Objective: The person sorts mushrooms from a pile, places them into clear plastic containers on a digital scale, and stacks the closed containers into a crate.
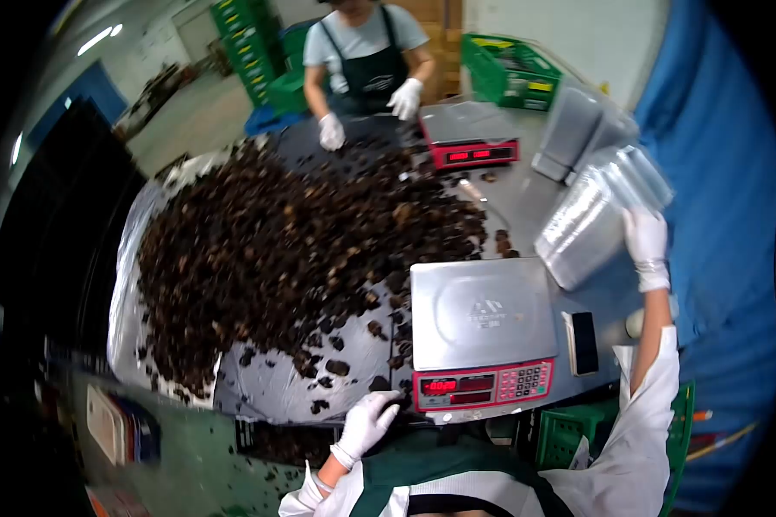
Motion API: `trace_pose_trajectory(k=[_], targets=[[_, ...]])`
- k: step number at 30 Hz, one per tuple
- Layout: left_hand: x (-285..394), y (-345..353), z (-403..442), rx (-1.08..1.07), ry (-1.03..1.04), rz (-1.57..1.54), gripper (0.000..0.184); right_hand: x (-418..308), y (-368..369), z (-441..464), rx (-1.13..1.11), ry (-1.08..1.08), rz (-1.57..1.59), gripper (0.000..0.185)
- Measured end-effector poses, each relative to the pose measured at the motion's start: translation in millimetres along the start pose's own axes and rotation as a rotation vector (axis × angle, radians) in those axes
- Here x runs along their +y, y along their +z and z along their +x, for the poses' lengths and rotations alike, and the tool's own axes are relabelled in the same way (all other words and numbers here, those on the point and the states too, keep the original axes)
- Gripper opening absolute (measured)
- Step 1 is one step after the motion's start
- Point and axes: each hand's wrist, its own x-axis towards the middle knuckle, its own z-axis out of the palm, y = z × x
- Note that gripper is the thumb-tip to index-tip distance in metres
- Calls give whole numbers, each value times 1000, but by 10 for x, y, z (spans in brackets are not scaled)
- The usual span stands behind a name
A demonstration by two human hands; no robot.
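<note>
My left hand [366,424], in a white glove, is at the near table edge, left of the front scale. Its thumb is apart from its fingers and nothing shows in it. My gloved right hand [645,239] grips the right side of a stack of clear plastic containers [580,228]. The front scale [483,314] has a bare silver plate and a lit red display. A black phone [584,343] lies to its right. Dark brown, shrivelled pieces [276,233] form a large heap on the table, with loose ones scattered near my left hand.
Across the table, a person [366,60] in white gloves reaches over the pieces. Beside them is a second red scale [470,133]. More clear containers [569,129] stand at the back right. Green crates [509,73] are behind, and a green basket [569,435] is below the near edge.
</note>
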Motion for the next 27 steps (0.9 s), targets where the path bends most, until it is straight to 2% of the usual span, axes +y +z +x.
trace_pose_trajectory(k=[2,5,7,8,10,11,12,14,15,16,17,18,20,21,23,24,25,27], targets=[[-181,-157,-193,62,-159,-25,23,95,104,20,45,46,-20,26],[-591,-302,-420,204,-269,-30,20,-52,-123,60,21,161,-115,27],[-716,-486,-445,260,-346,42,18,-168,-323,125,-22,346,-51,28],[-851,-528,-442,341,-339,40,16,108,-185,97,174,301,258,26],[-1005,-706,-415,384,-399,-2,15,49,-520,-3,210,394,750,23],[-1179,-742,-435,420,-398,20,15,-346,-823,-128,246,359,853,21],[-1260,-815,-435,438,-433,-7,16,-565,-1000,-283,215,310,731,19],[-1469,-920,-413,477,-439,-26,17,-1394,-1319,-639,67,154,752,16],[-1626,-934,-429,501,-414,1,19,-1576,-1304,-857,-48,89,619,11],[-1674,-978,-416,491,-464,-51,20,-1727,-1233,-1046,-72,-227,433,6],[-1720,-1019,-410,479,-511,-103,20,-1971,-1174,-1246,-157,-284,418,4],[-1844,-1030,-424,495,-440,-119,19,-2097,-1078,-1458,-220,-373,399,4],[-1950,-1123,-427,464,-398,-56,16,-2258,-873,-1854,-315,-351,372,11],[-1996,-1161,-411,448,-361,12,14,-2292,-858,-1954,-452,-377,317,21],[-2088,-1202,-381,430,-337,-29,13,-2427,-878,-2132,-489,-328,269,38],[-2096,-1216,-338,421,-303,79,14,-2537,-964,-2136,-533,-269,308,54],[-2101,-1226,-293,411,-269,186,15,-2748,-1067,-2080,-428,-240,435,49],[-2168,-1184,-159,296,-311,164,29,-3192,-1065,-2085,-444,-138,725,35]])
